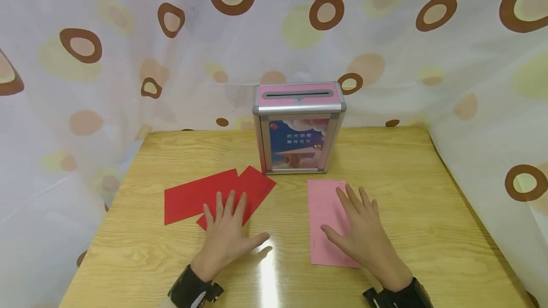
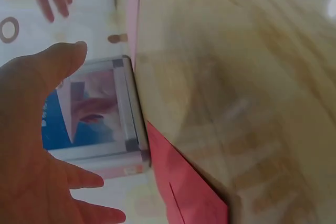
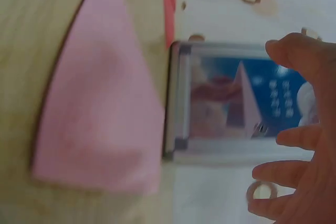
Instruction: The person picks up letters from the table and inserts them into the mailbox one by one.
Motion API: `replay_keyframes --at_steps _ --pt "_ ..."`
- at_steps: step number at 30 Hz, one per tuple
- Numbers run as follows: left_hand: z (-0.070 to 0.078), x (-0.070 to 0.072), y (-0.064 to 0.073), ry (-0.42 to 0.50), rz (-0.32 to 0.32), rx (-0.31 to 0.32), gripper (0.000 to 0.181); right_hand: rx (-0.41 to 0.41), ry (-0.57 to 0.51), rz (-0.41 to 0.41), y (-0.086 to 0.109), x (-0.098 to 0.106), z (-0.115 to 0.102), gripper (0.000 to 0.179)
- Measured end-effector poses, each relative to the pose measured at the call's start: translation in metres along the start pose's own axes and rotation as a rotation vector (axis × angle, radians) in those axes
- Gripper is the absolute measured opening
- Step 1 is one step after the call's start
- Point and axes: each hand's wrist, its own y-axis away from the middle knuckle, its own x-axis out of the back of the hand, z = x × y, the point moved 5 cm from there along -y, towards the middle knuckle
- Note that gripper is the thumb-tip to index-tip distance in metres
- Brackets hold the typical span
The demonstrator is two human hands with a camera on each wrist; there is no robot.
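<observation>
My left hand (image 1: 224, 236), fingers spread, hovers over the near end of two overlapping red envelopes (image 1: 192, 197); its shadow falls on the table to the right. With fingers likewise spread, my right hand (image 1: 364, 232) hangs above a pink envelope (image 1: 327, 222) and covers part of its right side. Both palms hold nothing. Behind the envelopes stands an upright pink and silver letter box (image 1: 299, 127), with a slot (image 1: 298, 94) in its top and a small lock (image 1: 317, 147) on its front. In the right wrist view the pink envelope (image 3: 102, 114) lies left of the box.
The wooden table (image 1: 428, 213) carries all of these things. A white cloth (image 1: 265, 46) with brown rings hangs behind the table and along its sides. Each wrist wears a black band (image 1: 192, 289) with a camera.
</observation>
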Motion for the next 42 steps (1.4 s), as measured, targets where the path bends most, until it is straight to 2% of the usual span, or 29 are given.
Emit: replay_keyframes --at_steps 4,9,11,14,18,23,27,32,42 --pt "-0.021 -0.002 -0.002 0.039 -0.059 0.066 0.112 -0.048 0.004 0.028 0.017 0.005 0.020 0.089" --pt "-0.069 0.011 -0.012 0.073 -0.112 0.174 0.120 -0.103 -0.040 0.053 0.033 0.012 0.038 0.088" --pt "-0.088 0.017 -0.017 0.067 -0.126 0.194 0.122 -0.134 -0.053 0.056 0.037 0.014 0.044 0.088" --pt "-0.108 0.025 -0.027 0.064 -0.145 0.184 0.121 -0.181 -0.067 0.058 0.042 0.019 0.053 0.089" --pt "-0.125 0.029 -0.043 0.073 -0.176 0.119 0.111 -0.256 -0.102 0.046 0.048 0.026 0.067 0.091" --pt "-0.136 0.030 -0.056 0.089 -0.220 0.043 0.101 -0.357 -0.129 0.064 0.056 0.040 0.083 0.092" --pt "-0.139 0.030 -0.060 0.084 -0.254 0.026 0.093 -0.373 -0.129 0.090 0.060 0.049 0.087 0.090" --pt "-0.139 0.031 -0.060 0.074 -0.275 0.056 0.083 -0.390 -0.152 0.081 0.062 0.047 0.087 0.086" --pt "-0.135 0.029 -0.066 -0.029 -0.259 0.127 0.091 -0.374 -0.183 0.050 0.062 0.031 0.082 0.087"
